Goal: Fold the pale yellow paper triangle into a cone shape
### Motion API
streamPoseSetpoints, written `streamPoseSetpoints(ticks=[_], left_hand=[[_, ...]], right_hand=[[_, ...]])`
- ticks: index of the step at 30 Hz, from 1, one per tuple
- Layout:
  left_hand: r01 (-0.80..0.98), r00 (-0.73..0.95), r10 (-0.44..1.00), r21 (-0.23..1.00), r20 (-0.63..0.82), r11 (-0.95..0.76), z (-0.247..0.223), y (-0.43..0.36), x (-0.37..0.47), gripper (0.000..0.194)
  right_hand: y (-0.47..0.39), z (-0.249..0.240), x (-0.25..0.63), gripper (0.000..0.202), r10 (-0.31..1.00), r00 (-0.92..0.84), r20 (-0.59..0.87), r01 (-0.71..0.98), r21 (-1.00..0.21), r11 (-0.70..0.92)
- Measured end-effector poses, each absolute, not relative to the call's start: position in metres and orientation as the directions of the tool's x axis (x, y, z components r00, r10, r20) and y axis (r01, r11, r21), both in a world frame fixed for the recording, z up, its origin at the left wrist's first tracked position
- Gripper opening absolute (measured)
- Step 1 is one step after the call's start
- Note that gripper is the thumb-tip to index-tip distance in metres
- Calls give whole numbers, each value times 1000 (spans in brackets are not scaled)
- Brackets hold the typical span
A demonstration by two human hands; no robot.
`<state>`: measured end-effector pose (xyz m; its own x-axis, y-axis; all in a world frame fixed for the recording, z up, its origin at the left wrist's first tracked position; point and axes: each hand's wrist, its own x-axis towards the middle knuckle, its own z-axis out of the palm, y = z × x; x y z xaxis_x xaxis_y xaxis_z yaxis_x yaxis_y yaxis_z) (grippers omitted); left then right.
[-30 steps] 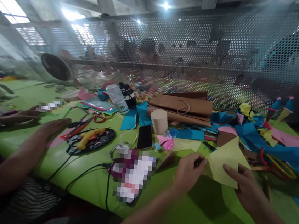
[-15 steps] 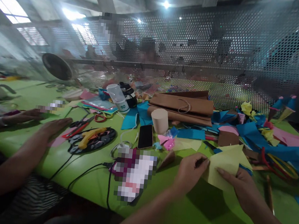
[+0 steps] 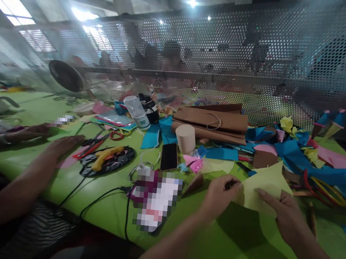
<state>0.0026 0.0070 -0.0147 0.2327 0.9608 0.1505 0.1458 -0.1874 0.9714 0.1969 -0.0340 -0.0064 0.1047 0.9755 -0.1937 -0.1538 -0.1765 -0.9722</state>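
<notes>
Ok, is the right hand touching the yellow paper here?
Touching. The head view shows the right hand gripping the yellow paper, its fingers closed on the lower right part, thumb across the near face.

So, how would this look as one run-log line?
left fingers: pinch yellow paper, left edge | right fingers: hold its right side | paper: raised above green table | nearby: black phone, cream cylinder

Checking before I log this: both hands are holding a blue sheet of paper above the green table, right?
Not blue: the head view shows the sheet of paper is pale yellow. Both hands do hold it above the green table.
</notes>
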Motion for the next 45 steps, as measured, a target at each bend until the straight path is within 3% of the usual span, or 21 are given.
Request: streamPoseSetpoints(ticks=[19, 27, 32, 39, 45], left_hand=[[212, 229, 954, 947, 193, -243, -13, 4, 4, 11], [270, 253, 934, 908, 253, -319, -9, 2, 5, 11], [150, 268, 951, 969, 153, -198, -12, 4, 6, 17], [39, 354, 935, 998, 38, -56, -13, 7, 5, 41], [11, 356, 934, 1000, -14, 11, -11, 7, 4, 42]], right_hand=[[-38, -4, 191, 30, 961, 23, -276, -220, -939, -264], [-37, -16, 187, 41, 958, 100, -269, -200, -949, -246], [-38, -12, 185, 42, 958, 109, -264, -232, -944, -234], [-37, -5, 187, 35, 956, 141, -256, -238, -946, -219], [-38, -5, 191, 35, 944, 95, -315, -257, -924, -283]])
